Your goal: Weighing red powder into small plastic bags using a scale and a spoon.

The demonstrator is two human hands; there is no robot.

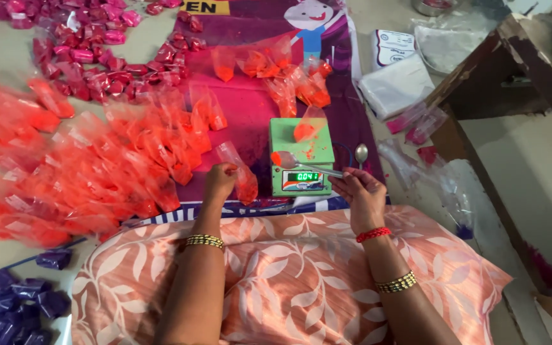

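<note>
My left hand (220, 181) pinches the top of a small clear plastic bag (239, 171) with orange powder in its bottom, just left of a small green digital scale (300, 153). My right hand (361, 191) holds a metal spoon (305, 163) by its handle; the bowl carries orange powder and hovers over the scale's front left corner. A second small bag of orange powder (306, 128) stands on the scale's platform, with loose orange specks around it.
A big heap of orange powder bags (84, 166) spreads over the left. Pink packets (91, 51) lie at the back left, purple ones (14, 300) at the lower left. A second spoon (361, 153) lies right of the scale. White bags (394, 83) and a wooden stand (512, 70) are right.
</note>
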